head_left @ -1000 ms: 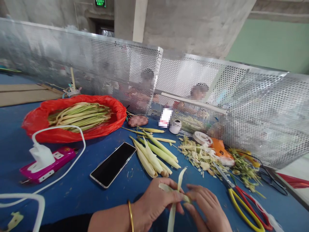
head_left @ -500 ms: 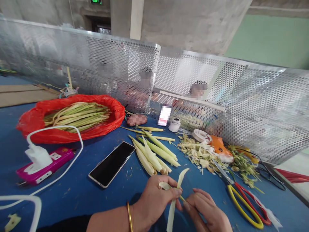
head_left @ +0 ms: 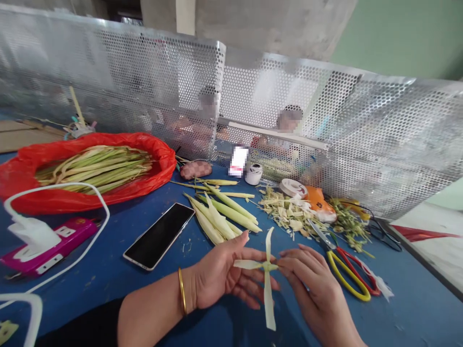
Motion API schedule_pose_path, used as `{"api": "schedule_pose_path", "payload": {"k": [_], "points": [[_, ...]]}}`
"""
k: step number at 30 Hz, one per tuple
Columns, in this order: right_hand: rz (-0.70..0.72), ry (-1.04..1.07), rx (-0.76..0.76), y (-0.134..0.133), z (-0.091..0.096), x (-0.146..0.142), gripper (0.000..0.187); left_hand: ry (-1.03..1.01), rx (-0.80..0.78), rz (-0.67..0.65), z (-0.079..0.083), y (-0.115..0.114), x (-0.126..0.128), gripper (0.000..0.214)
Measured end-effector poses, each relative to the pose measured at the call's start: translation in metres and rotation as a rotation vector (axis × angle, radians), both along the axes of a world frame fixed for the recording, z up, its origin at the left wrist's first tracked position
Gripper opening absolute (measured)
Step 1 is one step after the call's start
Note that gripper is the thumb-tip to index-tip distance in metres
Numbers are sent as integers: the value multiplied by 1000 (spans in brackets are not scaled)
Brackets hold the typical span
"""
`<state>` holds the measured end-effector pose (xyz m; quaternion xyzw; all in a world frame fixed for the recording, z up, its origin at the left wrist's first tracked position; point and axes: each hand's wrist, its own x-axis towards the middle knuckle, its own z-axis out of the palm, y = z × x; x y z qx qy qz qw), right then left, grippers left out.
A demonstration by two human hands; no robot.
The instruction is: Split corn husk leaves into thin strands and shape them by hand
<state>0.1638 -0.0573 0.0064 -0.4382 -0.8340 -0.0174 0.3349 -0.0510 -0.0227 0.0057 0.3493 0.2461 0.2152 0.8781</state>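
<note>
A cross-shaped knot of pale green leaf strips (head_left: pixel 267 266) is in the middle of the head view, its strips pointing up, down and left. My right hand (head_left: pixel 314 284) pinches its right end between thumb and fingers. Palm up, my left hand (head_left: pixel 231 274) lies open behind the knot, fingers spread; whether they touch it I cannot tell. Beyond the left hand lie several pale green husk-like leaves (head_left: pixel 231 212). Scissors with one yellow and one red handle (head_left: pixel 347 270) rest to the right of my right hand.
A black-screened phone (head_left: pixel 159 236) and a purple power strip (head_left: pixel 50 248) with a white cable lie left. Long stalks fill a red plastic bag (head_left: pixel 164 164). Leaf scraps (head_left: pixel 282 207), a tape roll (head_left: pixel 292 188) and an orange packet (head_left: pixel 320 202) sit right. A perforated metal screen (head_left: pixel 271 86) stands behind; people sit beyond it.
My left hand has let go of the leaf strips and spread its fingers. The knot now faces me, held by the right hand. The camera view has shifted slightly right and down.
</note>
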Motion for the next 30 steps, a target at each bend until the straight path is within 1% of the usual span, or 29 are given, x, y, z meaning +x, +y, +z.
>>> {"api": "schedule_pose_path", "payload": {"k": [2, 4, 6, 8, 12, 16, 20, 22, 25, 27, 30], "points": [[10, 3, -14, 1, 4, 1, 14, 71, 57, 29, 2, -1, 2, 57], [31, 5, -51, 0, 6, 0, 15, 197, 159, 97, 3, -5, 6, 42], [47, -1, -94, -1, 7, -3, 17, 311, 238, 150, 4, -10, 10, 34], [54, -9, -124, -3, 7, -6, 19, 370, 255, 182, 3, -15, 13, 32], [52, -2, -133, -5, 6, -10, 17, 382, 215, 188, 2, -18, 16, 31], [37, 2, -104, -8, 3, -12, 18, 396, 226, 213, -1, -17, 17, 24], [-29, 49, -57, -11, -1, -15, 18, 415, 263, 281, -3, -17, 20, 23], [-33, 88, -90, -11, -3, -16, 18, 406, 227, 302, -4, -17, 20, 27], [-6, 130, -197, -9, -4, -16, 20, 387, 205, 302, -4, -17, 20, 34], [-24, 140, -236, -8, -3, -15, 20, 391, 249, 291, -3, -17, 20, 31], [-140, 233, -304, -5, -1, -11, 15, 431, 346, 248, -2, -19, 20, 27]]}}
